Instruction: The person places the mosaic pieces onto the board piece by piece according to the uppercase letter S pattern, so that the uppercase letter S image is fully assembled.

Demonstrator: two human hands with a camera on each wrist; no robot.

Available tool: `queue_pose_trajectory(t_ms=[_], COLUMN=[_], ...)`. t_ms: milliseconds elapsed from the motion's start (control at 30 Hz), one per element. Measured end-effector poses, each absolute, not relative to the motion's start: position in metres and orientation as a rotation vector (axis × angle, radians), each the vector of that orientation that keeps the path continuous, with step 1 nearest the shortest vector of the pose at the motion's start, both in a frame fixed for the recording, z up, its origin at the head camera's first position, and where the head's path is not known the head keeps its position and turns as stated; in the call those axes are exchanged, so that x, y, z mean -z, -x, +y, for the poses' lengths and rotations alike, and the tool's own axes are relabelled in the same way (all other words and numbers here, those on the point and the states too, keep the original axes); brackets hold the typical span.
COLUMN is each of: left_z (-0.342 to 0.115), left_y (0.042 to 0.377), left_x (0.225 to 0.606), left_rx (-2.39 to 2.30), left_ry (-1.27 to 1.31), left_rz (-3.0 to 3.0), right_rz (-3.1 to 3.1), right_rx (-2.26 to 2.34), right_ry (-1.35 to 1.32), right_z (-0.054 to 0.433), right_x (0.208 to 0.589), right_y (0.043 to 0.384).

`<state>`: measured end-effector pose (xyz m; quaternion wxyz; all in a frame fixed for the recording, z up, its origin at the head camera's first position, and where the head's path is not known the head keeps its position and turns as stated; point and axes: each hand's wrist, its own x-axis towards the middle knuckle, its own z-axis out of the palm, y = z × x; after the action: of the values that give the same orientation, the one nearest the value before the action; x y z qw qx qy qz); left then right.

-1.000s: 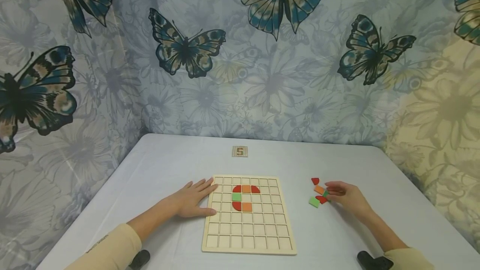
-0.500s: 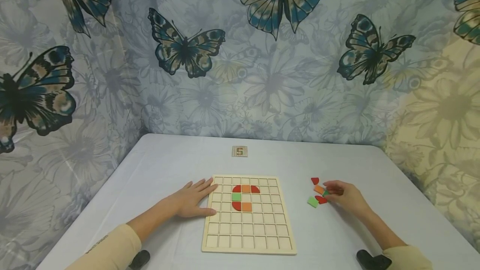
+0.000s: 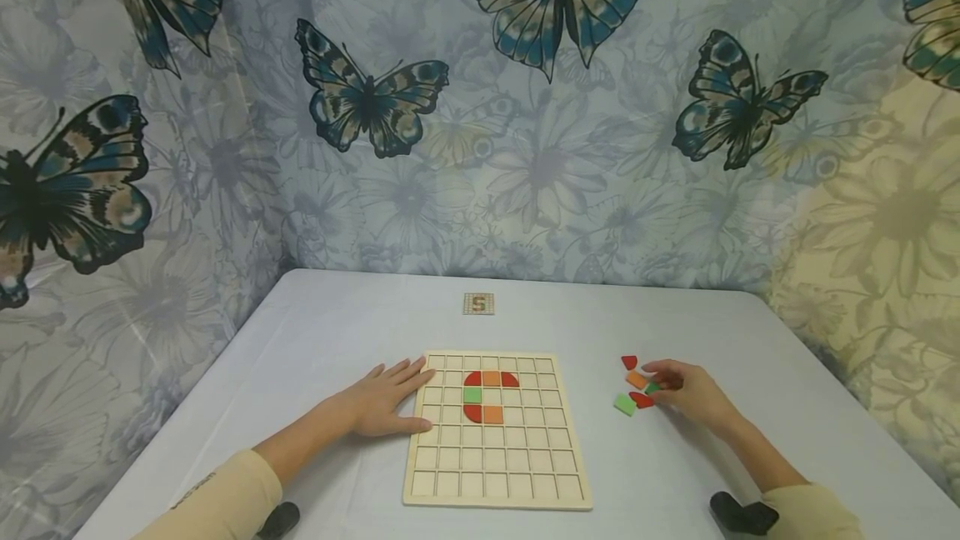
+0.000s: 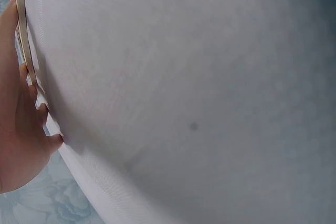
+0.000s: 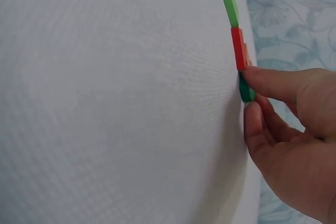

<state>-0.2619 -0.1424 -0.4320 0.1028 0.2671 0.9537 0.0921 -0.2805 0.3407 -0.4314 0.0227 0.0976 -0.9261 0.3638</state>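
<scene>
My left hand (image 3: pixel 382 402) lies with spread fingers on the left edge of a wooden grid board (image 3: pixel 525 461); the left wrist view catches the hand (image 4: pixel 23 124) along the board's side. Set into the grid are red rounded-corner tiles (image 3: pixel 473 413), orange square tiles (image 3: pixel 492 414) and one light green square tile (image 3: pixel 472 395). To the board's right, my right hand (image 3: pixel 693 397) pinches a dark green tile (image 5: pixel 245 88) between thumb and fingers, low at the tabletop. Touching that tile in the right wrist view is a red tile (image 5: pixel 238 48), with a light green tile (image 5: pixel 229 3) beyond.
Around the right fingertips lie loose tiles: a red one (image 3: pixel 629 362) farthest back, an orange square (image 3: pixel 636 378), and a light green square (image 3: pixel 624 404) nearest. A small card (image 3: pixel 478 304) with an S-shaped pattern lies at the back of the white table (image 3: pixel 360 315).
The right hand has shifted slightly left, and the light green and red loose tiles by it have slid a little left too. The left hand and board stay put.
</scene>
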Motion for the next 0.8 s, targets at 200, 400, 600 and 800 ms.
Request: queue_pose_trajectory(t_ms=[200, 400, 600, 800], left_z=[-0.1426, -0.1421, -0.1416, -0.1421], left_y=[0.2628, 0.2626, 0.2625, 0.2631], left_x=[0.4341, 0.4334, 0.4335, 0.435], left_rx=[-0.27, -0.278, -0.252, -0.237], left_ry=[-0.798, -0.802, -0.789, -0.779], left_rz=[2.817, 2.828, 2.83, 2.832], right_rz=[-2.89, -2.858, -2.807, -2.794], right_rx=[-1.157, -1.162, -1.164, -1.33], right_ry=[-0.292, -0.249, -0.149, -0.114], right_z=[0.3429, 0.3441, 0.3429, 0.3423], right_x=[0.4305, 0.4289, 0.427, 0.4242], right_y=[0.2816, 0.281, 0.2788, 0.2799])
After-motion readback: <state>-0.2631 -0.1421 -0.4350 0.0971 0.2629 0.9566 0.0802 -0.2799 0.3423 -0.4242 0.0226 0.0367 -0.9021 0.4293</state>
